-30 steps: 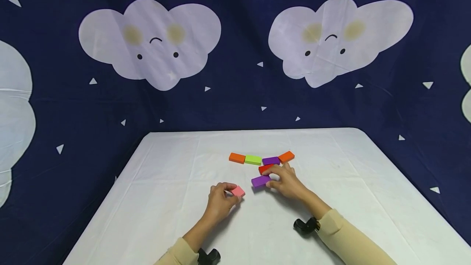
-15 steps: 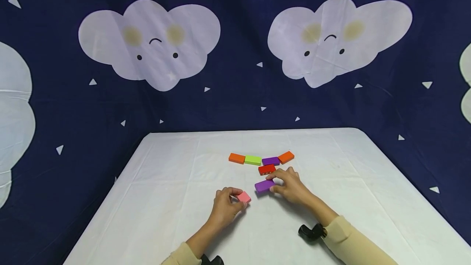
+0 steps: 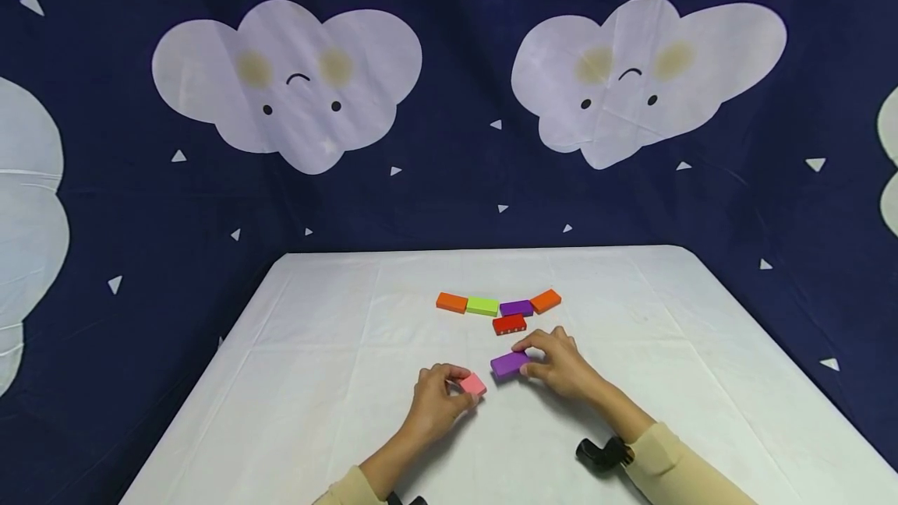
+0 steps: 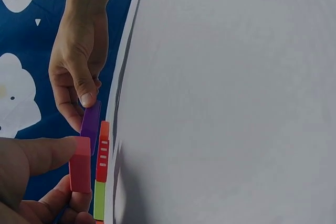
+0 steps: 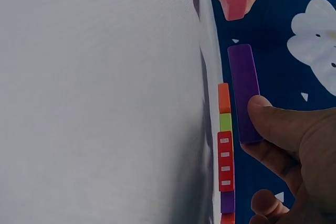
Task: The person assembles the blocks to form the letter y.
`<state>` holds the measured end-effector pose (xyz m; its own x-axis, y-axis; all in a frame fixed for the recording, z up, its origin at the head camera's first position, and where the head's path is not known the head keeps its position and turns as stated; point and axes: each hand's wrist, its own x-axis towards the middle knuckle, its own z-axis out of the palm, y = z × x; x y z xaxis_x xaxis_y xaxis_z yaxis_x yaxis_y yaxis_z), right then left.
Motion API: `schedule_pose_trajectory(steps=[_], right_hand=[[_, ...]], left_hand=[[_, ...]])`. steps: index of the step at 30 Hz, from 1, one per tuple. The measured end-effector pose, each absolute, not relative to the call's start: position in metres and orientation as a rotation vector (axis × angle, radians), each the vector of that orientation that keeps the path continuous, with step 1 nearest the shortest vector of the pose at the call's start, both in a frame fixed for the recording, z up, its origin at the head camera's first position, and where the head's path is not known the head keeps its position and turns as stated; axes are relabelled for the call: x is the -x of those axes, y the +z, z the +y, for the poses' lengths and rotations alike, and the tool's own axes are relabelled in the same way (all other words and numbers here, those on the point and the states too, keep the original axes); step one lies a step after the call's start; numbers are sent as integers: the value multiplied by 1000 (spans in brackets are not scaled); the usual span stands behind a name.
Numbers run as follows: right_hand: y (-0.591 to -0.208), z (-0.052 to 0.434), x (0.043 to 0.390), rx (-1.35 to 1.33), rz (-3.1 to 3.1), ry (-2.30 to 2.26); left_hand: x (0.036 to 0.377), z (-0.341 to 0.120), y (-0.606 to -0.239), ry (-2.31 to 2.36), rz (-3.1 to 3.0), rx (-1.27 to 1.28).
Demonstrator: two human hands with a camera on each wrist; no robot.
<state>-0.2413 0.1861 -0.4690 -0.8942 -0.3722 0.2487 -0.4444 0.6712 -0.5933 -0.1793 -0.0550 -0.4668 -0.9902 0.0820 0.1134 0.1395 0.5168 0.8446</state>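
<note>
Pinched a small pink rectangular block (image 3: 473, 386) between the thumb and curled fingers of the left hand (image 3: 435, 404), low over the white-covered counter (image 3: 316, 349). Gripped a flat purple rectangular block (image 3: 510, 364) at its right end with the curled thumb and fingertips of the right hand (image 3: 561, 365), just beside the pink one, near ends close but apart. Could not tell from the head view whether either block touched the cloth; looked clear of it in both wrist views.

Worked just short of a red rectangular block with white marks along its side (image 3: 509, 324), and of a row behind it: a flat orange block (image 3: 452, 302), a lime-green block (image 3: 482, 305), a second purple block (image 3: 517, 308) and a slanted orange block (image 3: 545, 301).

Risked, on this showing, a drop of the purple block, held at one end only, with most of its length unsupported. Risked a clash of the two held blocks, given the narrow gap between them, enough to twist the pink one out of its fingertip pinch. Risked also a knuckle brushing the red block and knocking the row behind out of line.
</note>
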Motion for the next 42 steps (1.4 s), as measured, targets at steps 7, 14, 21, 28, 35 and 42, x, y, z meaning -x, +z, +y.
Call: schedule_pose_trajectory(steps=[7, 14, 21, 28, 35, 42], right_hand=[[-471, 188, 237, -662, -2805, 1031], [-473, 190, 233, -656, -2820, 1052], [-473, 191, 228, -667, -2840, 1065], [-475, 193, 229, -713, -2860, 1069], [-480, 195, 230, -797, -2840, 1035], [-481, 195, 229, -816, -2845, 1047]], left_hand=[[178, -52, -468, -1501, -2697, 207], [175, -50, -467, -1520, -2707, 204], [173, -49, -469, -1508, -2723, 224], [171, -46, -471, -1439, -2731, 247], [172, -44, -475, -1361, -2725, 304], [170, -41, -475, -1297, -2726, 317]])
